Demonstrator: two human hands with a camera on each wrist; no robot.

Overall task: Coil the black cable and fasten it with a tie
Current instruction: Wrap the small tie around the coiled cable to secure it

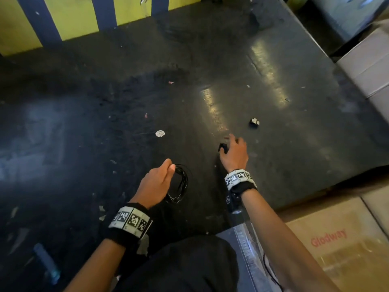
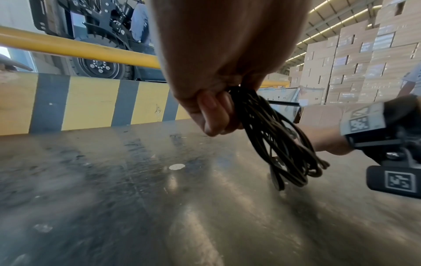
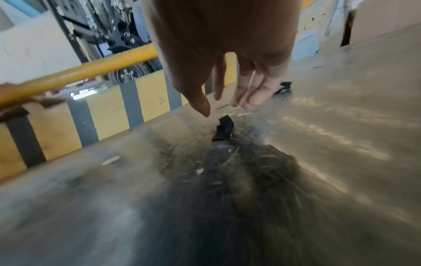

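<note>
The left hand (image 1: 156, 182) gripped the coiled black cable (image 1: 180, 184) at its top, loops hanging limp left of the tie (image 3: 224, 129). Cable judged light and springy; hold where the turns bunch. Over the tie on the floor (image 1: 273, 144), the right hand (image 1: 234, 154) hovered, fingers spread, empty.

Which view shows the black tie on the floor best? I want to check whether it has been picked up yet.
The right wrist view: the tie lies on the floor, untouched, just below the open right hand. The head view shows it only as a dark scrap beside that hand. The left wrist view does not show it.
</note>
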